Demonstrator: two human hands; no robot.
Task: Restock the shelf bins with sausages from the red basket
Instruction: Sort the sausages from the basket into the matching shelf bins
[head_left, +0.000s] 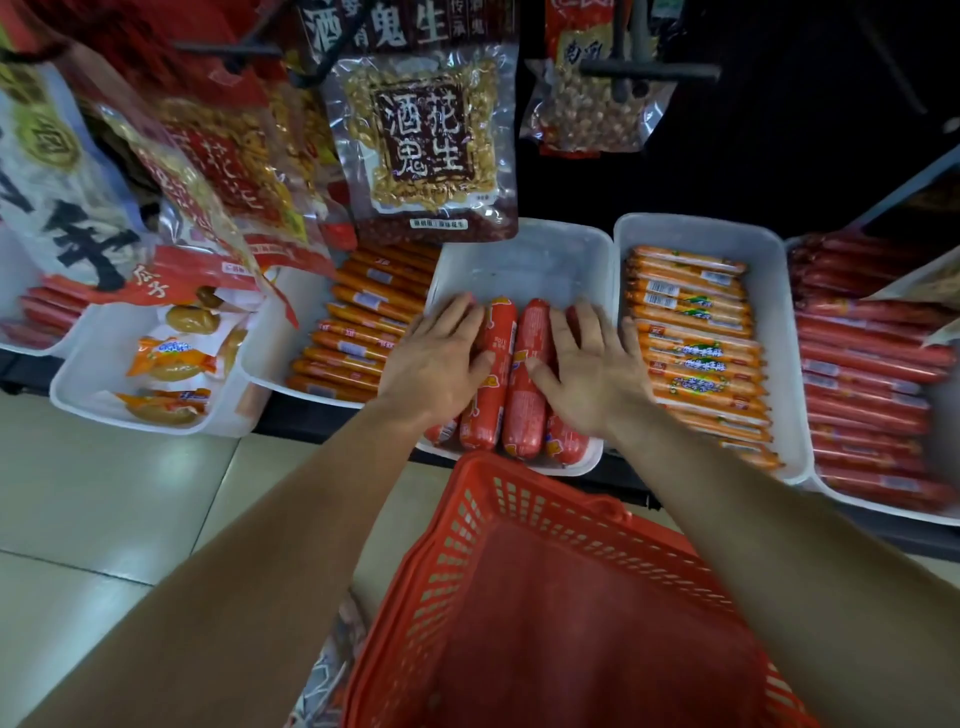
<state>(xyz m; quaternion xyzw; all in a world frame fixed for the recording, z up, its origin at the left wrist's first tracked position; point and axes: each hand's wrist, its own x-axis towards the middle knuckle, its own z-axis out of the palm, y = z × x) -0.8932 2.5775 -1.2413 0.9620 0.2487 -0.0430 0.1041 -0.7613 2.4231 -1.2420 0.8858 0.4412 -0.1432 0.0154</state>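
A white shelf bin (519, 260) in the middle holds several thick red sausages (511, 374) lying side by side in its near half. My left hand (441, 358) lies flat on the left sausages, fingers spread. My right hand (587, 364) lies flat on the right ones, fingers spread too. Neither hand grips a sausage. The bin's far half shows bare bottom. The red basket (519, 519) sits right below the bin, between my forearms, and I see no sausages inside it.
Left of the middle bin stands a bin of thin orange sausages (358, 332), and further left a bin of snack packets (171, 358). To the right are a bin of orange sausages (696, 343) and one of red sausages (867, 374). Peanut bags (426, 140) hang above.
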